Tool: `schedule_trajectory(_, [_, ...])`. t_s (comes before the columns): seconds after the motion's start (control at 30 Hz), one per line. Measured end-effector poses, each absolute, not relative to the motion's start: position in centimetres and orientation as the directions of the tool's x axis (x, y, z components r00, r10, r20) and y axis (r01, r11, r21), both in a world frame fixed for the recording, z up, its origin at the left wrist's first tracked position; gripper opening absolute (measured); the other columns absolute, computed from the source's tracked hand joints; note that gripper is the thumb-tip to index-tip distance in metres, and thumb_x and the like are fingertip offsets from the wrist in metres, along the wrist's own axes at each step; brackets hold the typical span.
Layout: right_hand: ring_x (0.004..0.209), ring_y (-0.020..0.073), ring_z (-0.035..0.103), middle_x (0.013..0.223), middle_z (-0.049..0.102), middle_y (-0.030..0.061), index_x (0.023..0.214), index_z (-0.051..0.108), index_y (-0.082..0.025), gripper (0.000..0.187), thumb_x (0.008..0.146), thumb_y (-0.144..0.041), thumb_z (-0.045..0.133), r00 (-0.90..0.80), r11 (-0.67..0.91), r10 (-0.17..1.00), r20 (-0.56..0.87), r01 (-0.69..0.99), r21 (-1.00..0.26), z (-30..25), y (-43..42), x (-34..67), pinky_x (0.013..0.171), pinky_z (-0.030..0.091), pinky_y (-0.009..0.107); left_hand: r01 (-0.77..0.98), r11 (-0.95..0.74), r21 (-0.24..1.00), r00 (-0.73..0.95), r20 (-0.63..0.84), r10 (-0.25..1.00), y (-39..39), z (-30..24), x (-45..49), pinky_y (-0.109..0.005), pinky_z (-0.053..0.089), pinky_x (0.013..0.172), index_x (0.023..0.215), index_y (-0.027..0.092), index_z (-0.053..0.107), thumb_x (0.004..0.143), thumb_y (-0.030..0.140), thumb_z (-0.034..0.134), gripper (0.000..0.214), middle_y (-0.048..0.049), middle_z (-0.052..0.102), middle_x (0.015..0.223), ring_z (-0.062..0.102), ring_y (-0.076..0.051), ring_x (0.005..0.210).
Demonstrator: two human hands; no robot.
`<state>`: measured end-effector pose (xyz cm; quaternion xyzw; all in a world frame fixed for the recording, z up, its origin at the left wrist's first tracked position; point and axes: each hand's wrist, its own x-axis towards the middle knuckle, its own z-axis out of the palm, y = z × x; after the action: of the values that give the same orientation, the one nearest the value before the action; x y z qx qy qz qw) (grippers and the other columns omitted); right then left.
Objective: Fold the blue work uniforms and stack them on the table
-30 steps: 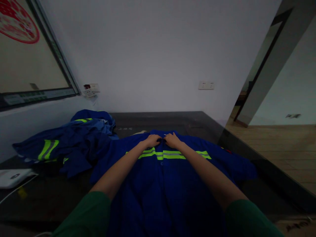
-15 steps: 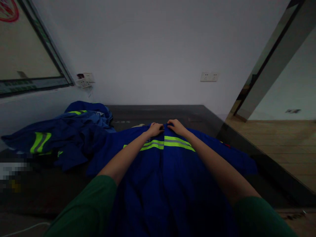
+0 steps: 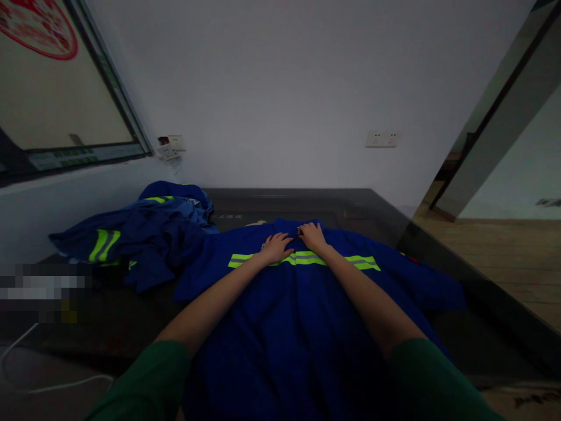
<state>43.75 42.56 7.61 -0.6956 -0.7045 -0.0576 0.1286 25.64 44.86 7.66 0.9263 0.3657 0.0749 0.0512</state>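
A blue work shirt (image 3: 289, 327) with a yellow and grey reflective stripe lies spread flat on the dark table (image 3: 272, 202) in front of me. My left hand (image 3: 277, 245) rests flat on the stripe near the collar, fingers stretched out. My right hand (image 3: 312, 235) lies just to its right, fingers spread on the cloth by the collar edge. Both hands press on the fabric and hold nothing.
A crumpled pile of blue striped clothes (image 3: 140, 234) sits at the left of the table. A white cable (image 3: 52, 386) trails at the near left. Wall sockets (image 3: 383, 139) are on the back wall. The table's right edge (image 3: 438, 269) borders a wooden floor.
My hands were pinched together at the collar; now they lie flat and a little nearer on the stripe. The view has shifted slightly.
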Motion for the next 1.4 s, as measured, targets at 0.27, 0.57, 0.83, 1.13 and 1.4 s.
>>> schedule_trajectory(0.27, [0.115, 0.0240, 0.049, 0.108, 0.066, 0.0086, 0.101, 0.062, -0.019, 0.017, 0.087, -0.014, 0.054, 0.005, 0.023, 0.942, 0.336, 0.997, -0.078, 7.2, 42.0, 42.9, 0.109, 0.024, 0.051, 0.600, -0.763, 0.240, 0.750, 0.163, 0.641, 44.4, 6.7, 23.9, -0.046, 0.028, 0.113, 0.138, 0.026, 0.046, 0.095, 0.045, 0.040, 0.047, -0.0086, 0.040, 0.149, 0.032, -0.024, 0.140])
schedule_trajectory(0.57, [0.120, 0.0232, 0.049, 0.124, 0.060, 0.0126, 0.122, 0.059, -0.018, 0.033, 0.094, -0.030, 0.047, 0.181, -0.140, 0.913, 0.364, 0.981, -0.135, 9.7, 38.7, 50.0, 0.102, 0.036, 0.036, 0.866, -0.469, 0.172, 0.419, 0.264, 0.869, 50.1, 9.6, 9.8, -0.037, 0.040, 0.103, 0.123, 0.017, 0.057, 0.088, 0.023, 0.048, 0.038, -0.0118, 0.058, 0.127, 0.053, -0.024, 0.118])
schedule_trajectory(0.83, [0.087, 0.0225, 0.067, 0.095, 0.071, 0.0142, 0.098, 0.071, -0.015, 0.026, 0.087, -0.035, 0.059, 0.491, -0.467, 0.864, 0.111, 0.864, -0.189, 9.2, 35.0, 60.5, 0.072, 0.048, 0.029, 0.944, -0.307, 0.117, 0.288, 0.155, 0.945, 52.7, 9.2, 5.1, -0.035, 0.046, 0.090, 0.108, 0.020, 0.063, 0.086, 0.033, 0.051, 0.029, -0.0121, 0.064, 0.118, 0.058, -0.027, 0.109])
schedule_trajectory(1.13, [0.078, 0.0163, 0.063, 0.087, 0.069, 0.0060, 0.085, 0.065, -0.016, 0.010, 0.076, -0.017, 0.067, 0.416, -0.383, 0.902, 0.117, 0.895, -0.231, 8.7, 37.5, 61.4, 0.065, 0.043, 0.022, 0.954, -0.237, 0.184, 0.198, 0.211, 0.957, 55.5, 9.9, 5.3, -0.026, 0.047, 0.075, 0.103, 0.024, 0.065, 0.092, 0.036, 0.040, 0.030, -0.0066, 0.071, 0.104, 0.065, -0.022, 0.093])
schedule_trajectory(1.4, [0.102, 0.0229, 0.058, 0.107, 0.065, 0.0100, 0.106, 0.058, -0.018, 0.022, 0.085, -0.017, 0.055, 0.311, -0.260, 0.881, 0.357, 0.948, -0.185, 10.1, 38.2, 61.9, 0.085, 0.043, 0.031, 0.952, -0.270, 0.146, 0.220, 0.289, 0.932, 58.0, 11.6, 7.0, -0.030, 0.046, 0.079, 0.112, 0.022, 0.059, 0.096, 0.036, 0.027, 0.038, -0.0094, 0.068, 0.110, 0.063, -0.025, 0.100])
